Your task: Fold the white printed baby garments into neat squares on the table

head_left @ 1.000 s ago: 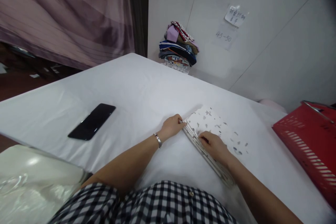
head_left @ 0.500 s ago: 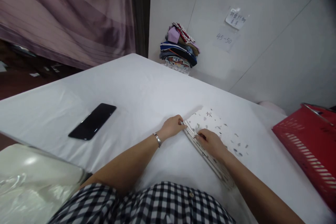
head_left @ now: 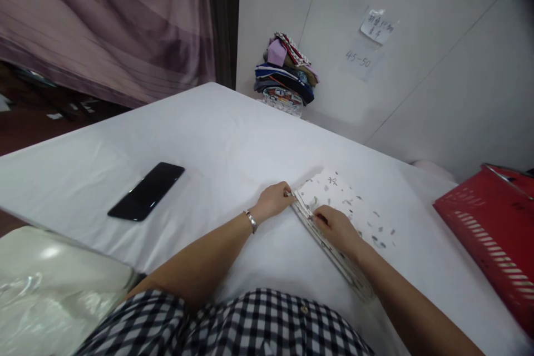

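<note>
A white cloth with small grey-brown printed motifs lies folded in several layers on the white-covered table. At its upper left corner, my left hand pinches the layered edge between thumb and fingers. Farther along the same edge, toward me, my right hand is closed on the folds with its fingers bent under. My right forearm hides part of the cloth. Whether it is a garment or a plain piece of fabric I cannot tell.
A black phone lies on the table to the left. Folded clothes are stacked by the wall beyond the far edge. At the right stands a red plastic basket. Clear plastic material sits at the lower left.
Both hands keep their hold at the same places on the cloth's edge. The view has shifted very slightly; otherwise nothing visibly differs.
</note>
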`<state>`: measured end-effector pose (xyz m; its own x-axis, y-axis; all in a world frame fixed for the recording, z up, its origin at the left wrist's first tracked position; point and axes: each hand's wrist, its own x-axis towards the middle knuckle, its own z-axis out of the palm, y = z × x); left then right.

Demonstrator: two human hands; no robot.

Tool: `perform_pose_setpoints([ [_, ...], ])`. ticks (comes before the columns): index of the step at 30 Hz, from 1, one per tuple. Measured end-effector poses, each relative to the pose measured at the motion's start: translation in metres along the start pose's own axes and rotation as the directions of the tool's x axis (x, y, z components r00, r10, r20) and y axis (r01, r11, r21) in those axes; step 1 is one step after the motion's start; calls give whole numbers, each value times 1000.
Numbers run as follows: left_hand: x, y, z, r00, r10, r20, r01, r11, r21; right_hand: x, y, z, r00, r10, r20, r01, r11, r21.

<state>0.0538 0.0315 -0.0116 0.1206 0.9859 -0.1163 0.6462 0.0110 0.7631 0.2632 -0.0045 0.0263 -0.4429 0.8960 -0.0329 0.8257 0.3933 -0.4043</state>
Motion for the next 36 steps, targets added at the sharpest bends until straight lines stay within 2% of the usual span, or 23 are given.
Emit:
perform_pose_setpoints([
  [6, -1, 2, -1, 1000, -12, -16, 12, 1000, 8, 1, -1, 3, 999, -29, 33, 32, 994, -102],
  [12, 1, 0, 2, 999, 13, -30, -12, 1000, 9, 1, -4, 3, 997, 50, 53, -42, 988, -150],
  [19, 0, 3, -2, 1000, -1, -4, 1, 1000, -3, 5, -5, 4, 998, 51, 33, -45, 985, -169],
  [22, -1, 4, -5, 1000, 11, 28, -11, 1000, -14, 5, -1, 4, 998, 62, 15, -60, 991, -116],
  [28, -1, 4, -8, 996, 43, 81, -42, 999, -10, 5, 8, -2, 991, 108, -81, -91, 977, 194],
  [32, -1, 4, -4, 998, 35, 47, -36, 999, 12, 4, 7, -5, 995, 89, -51, -77, 976, 205],
  [36, -2, 4, 0, 1000, -7, -5, 7, 1000, 16, 4, 6, -6, 993, 88, -75, -71, 976, 207],
])
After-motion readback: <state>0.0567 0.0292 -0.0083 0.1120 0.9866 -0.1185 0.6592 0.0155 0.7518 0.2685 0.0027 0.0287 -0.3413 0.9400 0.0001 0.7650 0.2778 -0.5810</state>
